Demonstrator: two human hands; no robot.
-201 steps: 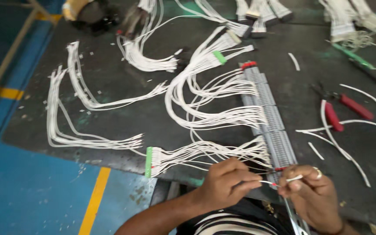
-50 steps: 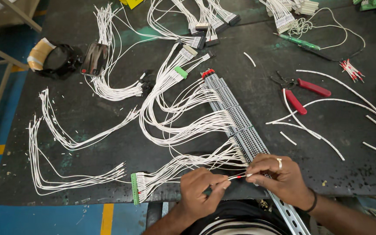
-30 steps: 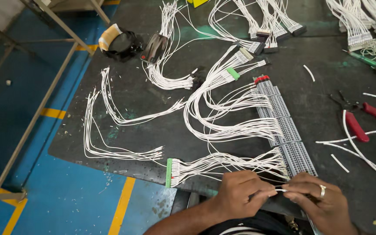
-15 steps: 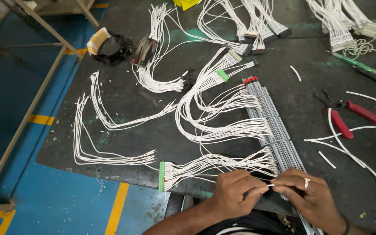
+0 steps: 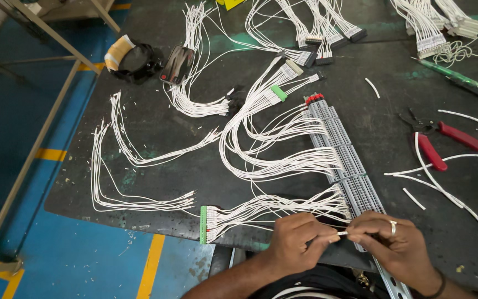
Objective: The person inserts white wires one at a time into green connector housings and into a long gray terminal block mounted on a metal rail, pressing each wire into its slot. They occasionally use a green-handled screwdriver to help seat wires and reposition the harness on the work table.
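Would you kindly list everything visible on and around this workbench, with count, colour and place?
Work table: one, dark, fills most of the view.
Terminal block rail: one, grey, running from centre towards the near edge.
White wires: many, in bundles across the table, several wired into the rail.
Green connector: one, near edge, at a wire bundle's end.
Pliers: one pair, red handles, right side.
Screwdriver: one, green, upper right.
Tape roll: one, tan, upper left.
Floor: blue with yellow lines, left.
Left hand: one, near edge, pinching a wire end.
Right hand: one, ring on a finger, meeting the left at the same wire end.
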